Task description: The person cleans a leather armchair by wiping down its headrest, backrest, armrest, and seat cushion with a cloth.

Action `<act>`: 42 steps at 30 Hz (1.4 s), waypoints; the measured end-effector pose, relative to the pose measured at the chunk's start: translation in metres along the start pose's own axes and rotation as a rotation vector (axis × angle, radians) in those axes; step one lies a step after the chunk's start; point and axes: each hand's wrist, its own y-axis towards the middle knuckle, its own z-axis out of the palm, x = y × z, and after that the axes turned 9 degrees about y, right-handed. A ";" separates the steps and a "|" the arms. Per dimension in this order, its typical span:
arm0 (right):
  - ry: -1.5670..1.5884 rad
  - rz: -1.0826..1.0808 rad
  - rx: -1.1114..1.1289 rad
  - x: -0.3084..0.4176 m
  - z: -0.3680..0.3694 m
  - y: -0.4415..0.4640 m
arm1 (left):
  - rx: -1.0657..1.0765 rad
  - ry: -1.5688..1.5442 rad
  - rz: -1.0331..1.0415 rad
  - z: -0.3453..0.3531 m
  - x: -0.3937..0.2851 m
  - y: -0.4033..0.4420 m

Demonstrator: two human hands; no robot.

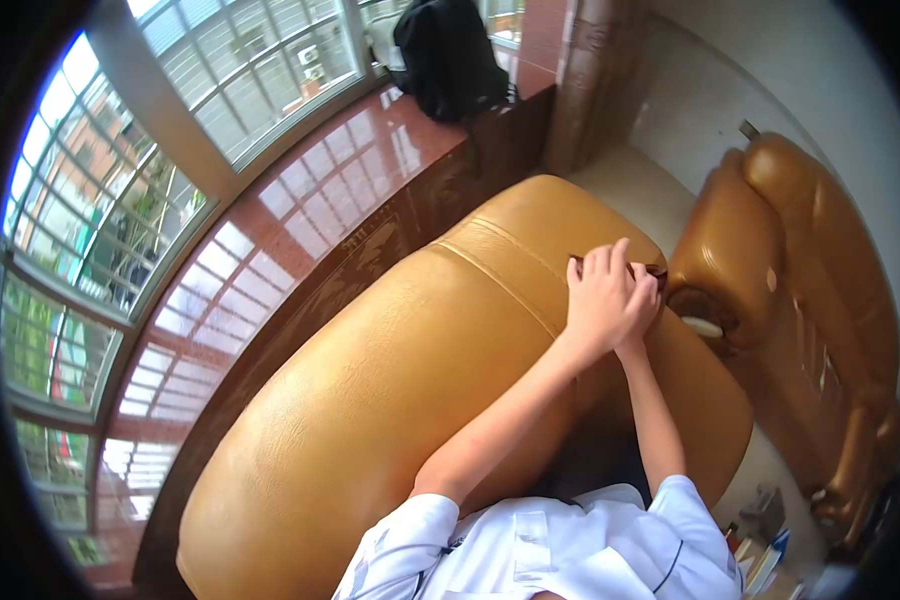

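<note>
My left hand (602, 292) crosses in front of my right hand (647, 292), close together over the tan leather sofa (350, 360). Under their fingers is a thin dark brown thing (656, 269), whose ends show beside the fingers; most of it is hidden. The fingers of both hands are bent around it. It lies at the sofa's leather surface, a little beyond a stitched seam. My left hand covers part of my right hand.
A second tan leather sofa (820, 270) stands at the right. At the left, barred windows run above a reddish polished sill (315, 190), which holds a black backpack (450, 60). Books and small items (765, 565) are at the lower right.
</note>
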 end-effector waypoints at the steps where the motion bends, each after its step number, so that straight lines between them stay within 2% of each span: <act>1: -0.029 -0.056 0.039 0.008 0.015 0.018 | 0.028 0.014 -0.038 -0.004 0.006 0.006; 5: -0.025 -0.237 0.163 0.030 0.052 0.072 | -0.056 0.384 -0.122 0.010 0.039 0.004; 10: 0.123 -0.351 0.223 0.036 0.071 0.087 | -0.066 0.368 -0.032 0.011 0.051 0.001; 11: 0.211 -0.328 0.206 0.017 0.084 0.092 | -0.074 0.355 0.018 0.016 0.057 0.002; 13: 0.222 -0.350 0.220 0.011 0.089 0.097 | -0.235 0.334 0.042 0.018 0.057 0.004; 14: 0.285 -0.360 0.309 0.007 0.088 0.098 | -0.287 0.324 0.034 0.016 0.056 0.006; 18: 0.428 -0.432 0.363 0.047 0.031 0.027 | -0.507 0.214 0.031 -0.016 0.024 -0.015; 21: 0.509 -0.552 0.401 0.094 -0.006 -0.060 | -0.499 0.293 0.009 -0.076 -0.027 -0.115; 24: 0.522 -0.776 0.330 0.161 -0.011 -0.134 | -0.479 0.480 -0.073 -0.136 -0.030 -0.203; 25: 0.576 -0.774 0.389 0.185 -0.013 -0.155 | -0.493 0.526 -0.130 -0.154 -0.030 -0.223; 27: 0.649 -0.901 0.465 0.229 -0.016 -0.188 | -0.534 0.710 -0.225 -0.187 -0.023 -0.256; 29: 0.573 -1.098 0.372 0.269 0.004 -0.217 | -0.530 0.837 -0.290 -0.219 -0.016 -0.278; 30: 0.525 -1.187 0.432 0.288 0.006 -0.223 | -0.529 0.894 -0.317 -0.232 -0.011 -0.285; 32: 0.400 -1.357 0.558 0.317 0.009 -0.225 | -0.688 0.724 -0.413 -0.243 0.019 -0.304; 33: 0.254 -1.407 0.765 0.330 0.007 -0.218 | -0.753 0.629 -0.457 -0.244 0.026 -0.305; 34: 0.329 -1.413 0.762 0.330 0.014 -0.215 | -0.718 0.649 -0.553 -0.243 0.029 -0.302; 38: 0.629 -1.400 0.702 0.318 0.030 -0.209 | -0.652 0.868 -0.623 -0.233 0.020 -0.282; 42: 0.619 -1.455 0.609 0.315 0.034 -0.210 | -0.761 0.864 -0.621 -0.228 0.021 -0.284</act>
